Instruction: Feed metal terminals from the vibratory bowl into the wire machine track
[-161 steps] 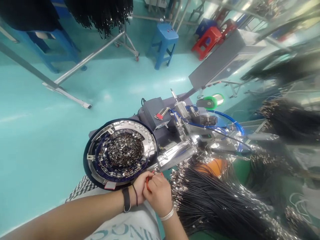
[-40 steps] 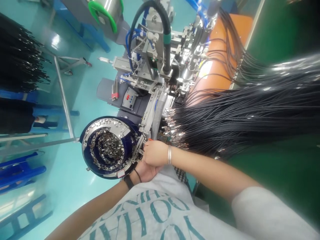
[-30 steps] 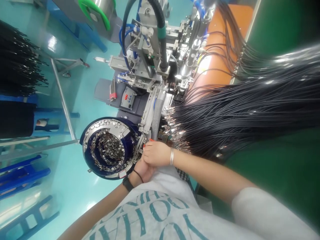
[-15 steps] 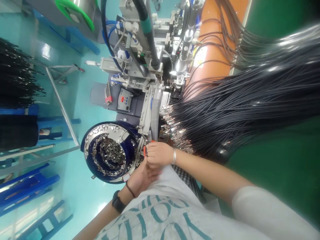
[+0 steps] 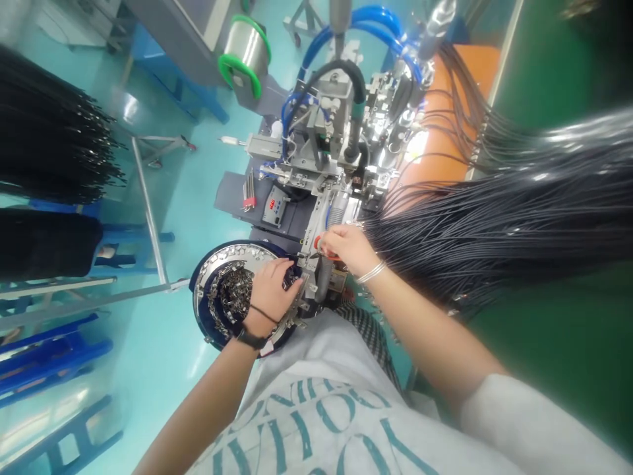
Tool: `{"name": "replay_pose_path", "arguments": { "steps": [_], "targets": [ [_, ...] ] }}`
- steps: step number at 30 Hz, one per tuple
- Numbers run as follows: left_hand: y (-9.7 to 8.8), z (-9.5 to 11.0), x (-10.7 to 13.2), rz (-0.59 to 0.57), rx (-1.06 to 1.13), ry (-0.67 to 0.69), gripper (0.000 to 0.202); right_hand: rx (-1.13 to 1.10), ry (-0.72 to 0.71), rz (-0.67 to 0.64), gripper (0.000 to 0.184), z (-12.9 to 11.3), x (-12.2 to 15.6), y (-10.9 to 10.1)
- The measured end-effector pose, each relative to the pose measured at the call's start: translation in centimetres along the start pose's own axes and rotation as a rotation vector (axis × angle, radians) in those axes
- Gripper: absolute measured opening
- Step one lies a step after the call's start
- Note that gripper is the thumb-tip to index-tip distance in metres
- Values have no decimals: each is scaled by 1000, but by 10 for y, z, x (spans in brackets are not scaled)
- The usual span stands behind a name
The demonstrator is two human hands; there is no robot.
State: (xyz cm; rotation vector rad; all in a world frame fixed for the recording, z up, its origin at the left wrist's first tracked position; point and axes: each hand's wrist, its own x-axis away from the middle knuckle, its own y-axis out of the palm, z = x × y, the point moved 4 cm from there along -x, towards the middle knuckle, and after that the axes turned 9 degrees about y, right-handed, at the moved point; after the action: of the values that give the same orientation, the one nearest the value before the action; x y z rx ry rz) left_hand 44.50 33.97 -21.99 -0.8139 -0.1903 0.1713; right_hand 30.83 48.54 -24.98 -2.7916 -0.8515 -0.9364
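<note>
My right hand (image 5: 346, 247) is closed around orange-handled pliers (image 5: 336, 258), whose dark tip points left toward the metal feed track (image 5: 312, 260). The fingers cover much of the tool, so its exact shape is hard to make out. My left hand (image 5: 271, 290) reaches over the right side of the dark blue round bowl feeder (image 5: 198, 307), thumb and fingers apart, close to the track's start. Small metal connector shells (image 5: 233, 290) fill the bowl's middle and line its spiral ledge.
Black cables (image 5: 475, 224) hang in a thick bundle on the right, beside an orange surface (image 5: 435, 138). Ahead stands the machine with blue hoses (image 5: 366, 20). A controller box (image 5: 275, 206) and a wire spool (image 5: 244, 56) sit left of it. A metal rack (image 5: 151, 211) stands left.
My hands were together near my waist and have separated. The left moved forward over the bowl's edge; the right moved forward to the track with the pliers. The view has shifted.
</note>
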Motion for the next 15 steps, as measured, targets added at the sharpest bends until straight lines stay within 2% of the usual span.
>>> {"name": "replay_pose_path", "arguments": {
  "steps": [3,6,12,15],
  "targets": [
    [13,-5,-4,-54,-245,97,35,-1,28,18,27,-5,-4,8],
    [17,-5,-1,-71,-414,174,28,-24,66,45,24,-9,-5,12],
    [15,-5,0,-40,-466,201,26,-11,282,61,22,-12,-30,13],
    [16,-7,0,-38,-455,196,26,94,292,59,18,-18,-39,19]
  ]
}}
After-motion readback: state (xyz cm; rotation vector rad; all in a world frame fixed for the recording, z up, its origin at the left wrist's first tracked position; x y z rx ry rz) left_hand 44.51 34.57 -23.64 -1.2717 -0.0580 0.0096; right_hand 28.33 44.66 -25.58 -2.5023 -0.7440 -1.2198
